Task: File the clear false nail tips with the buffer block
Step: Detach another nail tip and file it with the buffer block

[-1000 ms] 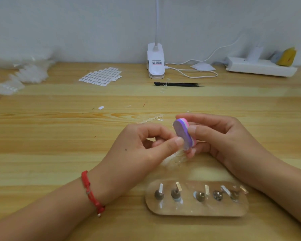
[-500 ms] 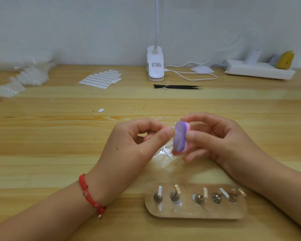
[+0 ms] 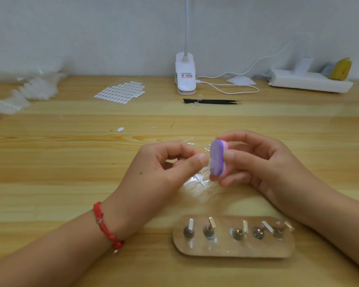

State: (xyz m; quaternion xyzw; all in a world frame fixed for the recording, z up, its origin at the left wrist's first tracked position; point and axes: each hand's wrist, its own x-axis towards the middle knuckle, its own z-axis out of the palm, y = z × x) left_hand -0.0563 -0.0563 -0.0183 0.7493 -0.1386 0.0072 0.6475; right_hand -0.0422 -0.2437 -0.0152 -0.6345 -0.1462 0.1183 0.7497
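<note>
Head camera view, looking down on a pale wooden surface (image 3: 71,183) with 2 bare hands meeting at the centre. The right hand (image 3: 263,162) grips an oval purple and pink foam buffer block (image 3: 217,158), standing on end with its purple face turned left; the thumb curls over the near edge and the fingers (image 3: 247,139) wrap behind.

The left hand (image 3: 164,168), with a red cord bracelet (image 3: 106,224) on the wrist, has thumb and forefinger pinched together. They hold a clear false nail tip (image 3: 211,163), barely visible as a glossy patch, against the block's purple face.

Directly beneath the fingers of both hands, a cluster of loose clear nail tips (image 3: 199,181) lies on the surface. Nearer the viewer than the fingers sits a brown oval holder board (image 3: 232,251) with 5 small metal stands. Well beyond the fingers lie black tweezers (image 3: 211,101), a white clip lamp base (image 3: 185,75) and a sheet of white oval tabs (image 3: 120,92).
</note>
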